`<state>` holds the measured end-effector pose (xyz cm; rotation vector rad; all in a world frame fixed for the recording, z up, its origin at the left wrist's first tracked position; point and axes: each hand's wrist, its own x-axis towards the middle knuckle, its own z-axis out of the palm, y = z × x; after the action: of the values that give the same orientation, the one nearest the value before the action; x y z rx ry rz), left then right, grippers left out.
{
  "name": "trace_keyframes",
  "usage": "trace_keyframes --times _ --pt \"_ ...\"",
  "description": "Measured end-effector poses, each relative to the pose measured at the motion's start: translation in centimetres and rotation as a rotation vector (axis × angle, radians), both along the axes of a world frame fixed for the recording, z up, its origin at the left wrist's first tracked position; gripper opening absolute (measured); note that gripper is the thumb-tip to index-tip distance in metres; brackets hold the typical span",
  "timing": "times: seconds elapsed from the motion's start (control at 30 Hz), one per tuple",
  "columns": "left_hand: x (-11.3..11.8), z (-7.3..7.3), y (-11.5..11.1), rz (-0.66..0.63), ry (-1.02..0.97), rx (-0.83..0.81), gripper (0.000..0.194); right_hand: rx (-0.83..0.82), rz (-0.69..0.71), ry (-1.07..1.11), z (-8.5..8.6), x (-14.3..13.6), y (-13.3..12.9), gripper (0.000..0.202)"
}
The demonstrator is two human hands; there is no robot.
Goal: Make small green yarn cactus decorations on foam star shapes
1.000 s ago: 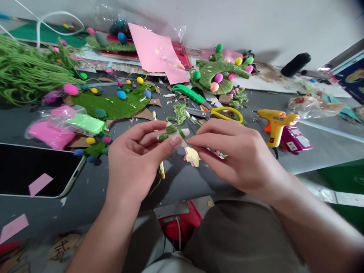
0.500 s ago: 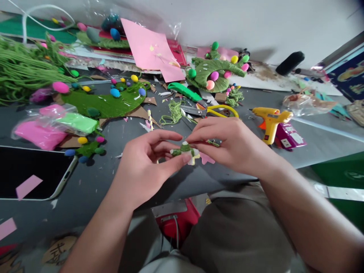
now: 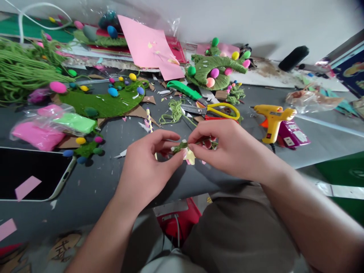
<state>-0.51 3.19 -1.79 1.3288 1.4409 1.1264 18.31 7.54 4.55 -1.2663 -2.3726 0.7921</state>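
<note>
Between my two hands is a small piece wrapped in green yarn with white tips [image 3: 179,146]. My left hand [image 3: 152,163] pinches it from the left with thumb and fingers. My right hand [image 3: 224,146] closes thumb and forefinger on its right side, and a strand of green yarn shows by those fingers. Pale yellow and pink paper cut-outs [image 3: 190,157] lie just below the piece, partly covered by my fingers. Beyond my hands are yellow-handled scissors [image 3: 223,110], a loose tangle of green yarn [image 3: 173,112] and a green utility knife [image 3: 184,90].
A yellow glue gun [image 3: 273,119] stands at the right against a purple box [image 3: 292,134]. To the left are a phone [image 3: 34,172], bags of pink and green clay [image 3: 51,127] and a green yarn-covered shape with coloured balls [image 3: 99,100]. Pink paper [image 3: 145,45] lies at the back.
The yarn-wrapped piece has turned and tilted between my fingers. My right hand has curled closer, with its thumb and forefinger now meeting at the piece. The view has shifted slightly.
</note>
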Motion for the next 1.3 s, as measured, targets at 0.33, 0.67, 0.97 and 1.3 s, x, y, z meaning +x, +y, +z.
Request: trace_keyframes --times 0.33,0.67,0.97,1.3 --pt "-0.1 0.8 0.2 0.153 -0.186 0.011 0.030 0.231 0.081 -0.003 0.3 -0.6 -1.0 0.012" --pt "-0.9 0.7 0.8 0.148 -0.610 -0.047 0.032 0.445 0.126 -0.102 0.7 -0.4 -1.8 0.018" --pt "-0.9 1.0 0.8 0.141 -0.606 -0.057 0.033 0.154 0.134 0.123 0.6 0.0 -0.9 0.019" --pt "-0.7 1.2 0.2 -0.031 -0.391 -0.191 0.035 0.053 0.265 0.113 -0.5 1.4 1.7 0.018"
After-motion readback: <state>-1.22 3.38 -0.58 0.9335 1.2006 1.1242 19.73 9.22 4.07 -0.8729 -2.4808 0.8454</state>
